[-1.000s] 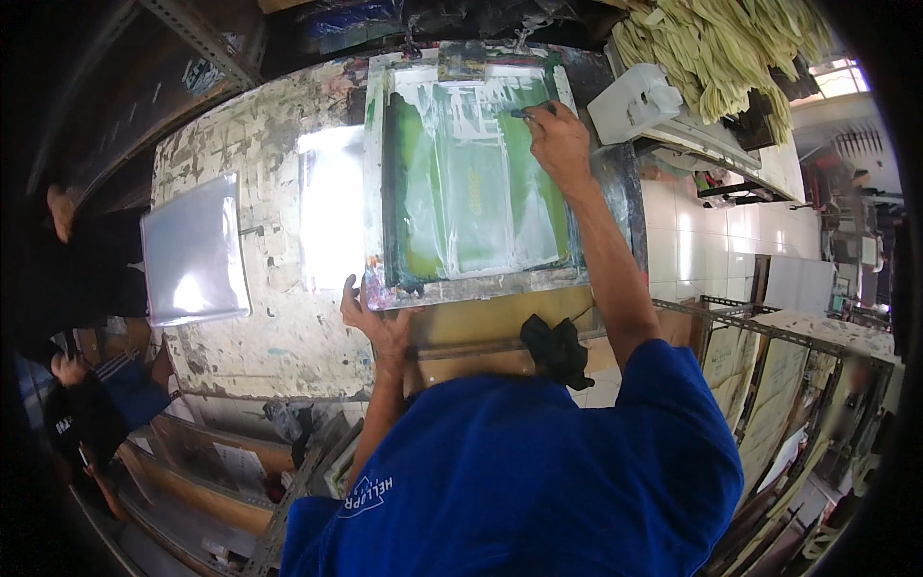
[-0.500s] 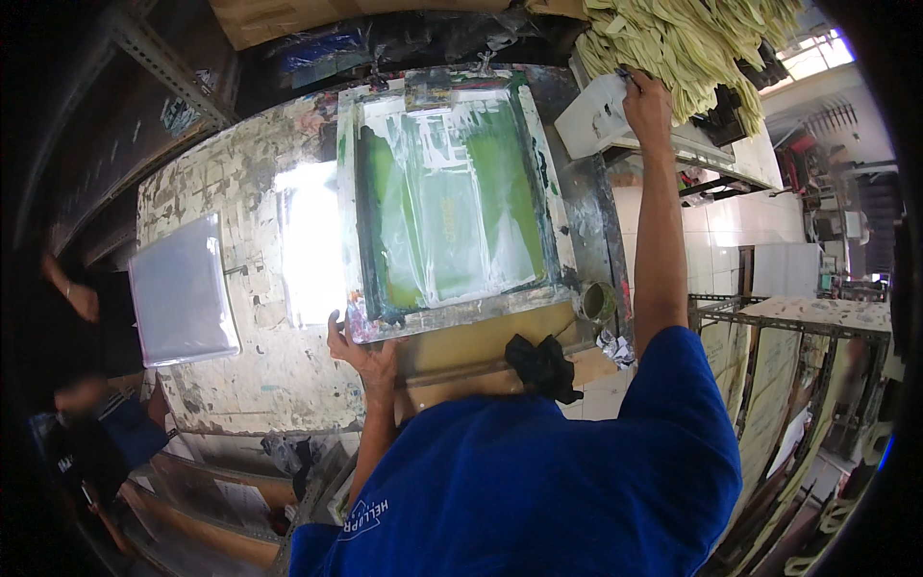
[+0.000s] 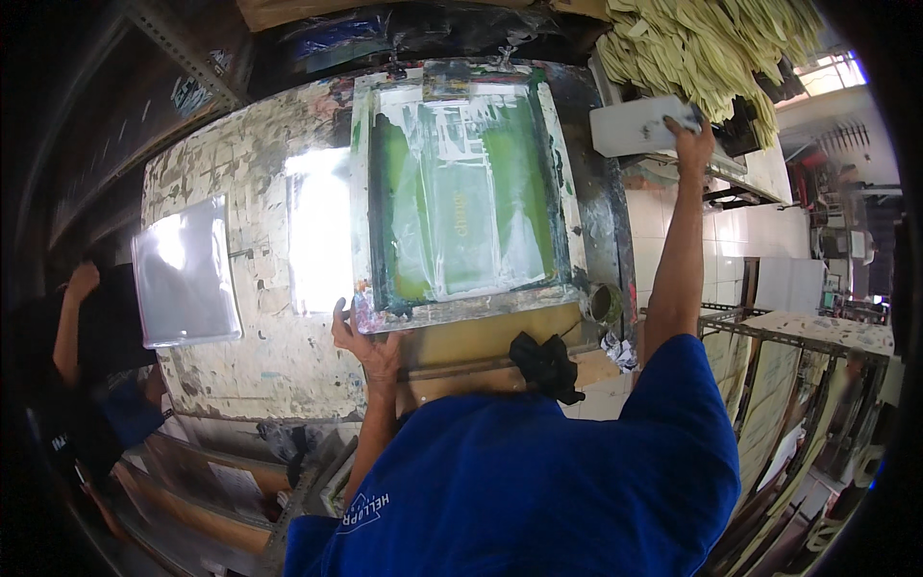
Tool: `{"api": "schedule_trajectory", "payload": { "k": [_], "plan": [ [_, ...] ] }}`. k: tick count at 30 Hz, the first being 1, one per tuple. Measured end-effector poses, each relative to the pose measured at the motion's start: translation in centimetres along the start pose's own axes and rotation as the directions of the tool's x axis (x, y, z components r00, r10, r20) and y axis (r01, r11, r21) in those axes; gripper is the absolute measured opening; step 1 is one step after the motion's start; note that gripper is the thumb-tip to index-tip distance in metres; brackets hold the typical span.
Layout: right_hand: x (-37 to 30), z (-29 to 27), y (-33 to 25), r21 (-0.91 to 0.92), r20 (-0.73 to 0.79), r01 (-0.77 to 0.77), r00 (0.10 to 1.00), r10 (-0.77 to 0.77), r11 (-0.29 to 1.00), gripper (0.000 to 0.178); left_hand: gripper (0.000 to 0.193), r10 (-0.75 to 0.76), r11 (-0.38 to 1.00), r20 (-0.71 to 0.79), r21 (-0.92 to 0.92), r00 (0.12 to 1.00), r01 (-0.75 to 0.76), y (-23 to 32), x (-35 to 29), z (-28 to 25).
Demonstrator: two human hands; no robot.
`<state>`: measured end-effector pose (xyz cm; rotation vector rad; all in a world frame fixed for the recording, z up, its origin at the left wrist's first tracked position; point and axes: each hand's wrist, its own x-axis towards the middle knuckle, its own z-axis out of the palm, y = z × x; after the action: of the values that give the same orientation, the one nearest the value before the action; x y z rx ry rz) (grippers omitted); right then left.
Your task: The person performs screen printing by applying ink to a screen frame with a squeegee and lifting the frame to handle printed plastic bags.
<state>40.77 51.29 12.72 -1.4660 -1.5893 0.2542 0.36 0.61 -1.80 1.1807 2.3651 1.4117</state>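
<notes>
A screen printing frame (image 3: pixel 481 306) with green mesh, smeared with white ink, lies over the work table. My left hand (image 3: pixel 373 352) grips its near left corner, one finger standing off along the side. Out to the far right, my right hand (image 3: pixel 694 144) is closed on the edge of a white rectangular piece (image 3: pixel 630 128) with dark smudges. That piece is beside the frame, below a heap of pale yellow-green strips (image 3: pixel 692 53). The ends of my right fingers are partly hard to make out.
The paint-stained table (image 3: pixel 192 385) carries a clear plastic sheet stack (image 3: pixel 187 288) at left. A small can (image 3: pixel 603 304) and black cloth (image 3: pixel 544 363) sit near the frame's close edge. Another person's arm (image 3: pixel 72 317) shows at far left. Racks (image 3: pixel 779 365) stand at right.
My right hand has moved right and nearer, and the white piece has turned and shifted right with it. My left hand stays on the frame corner. The other person's arm has risen.
</notes>
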Motion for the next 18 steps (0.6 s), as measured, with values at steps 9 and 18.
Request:
{"api": "schedule_trajectory", "payload": {
  "k": [9, 18],
  "plan": [
    [-5.8, -2.3, 18.4, 0.694, 0.066, -0.487, 0.777, 0.626, 0.531, 0.047, 0.087, 0.057, 0.997, 0.014, 0.041, 0.998, -0.058, 0.1, 0.3, 0.4],
    [-2.6, 0.1, -3.0, -0.189, -0.07, 0.067, 0.994, -0.082, 0.98, 0.074, 0.086, -0.077, 0.99, -0.063, -0.124, 0.995, 0.068, 1.7, 0.2, 0.1]
  ]
}}
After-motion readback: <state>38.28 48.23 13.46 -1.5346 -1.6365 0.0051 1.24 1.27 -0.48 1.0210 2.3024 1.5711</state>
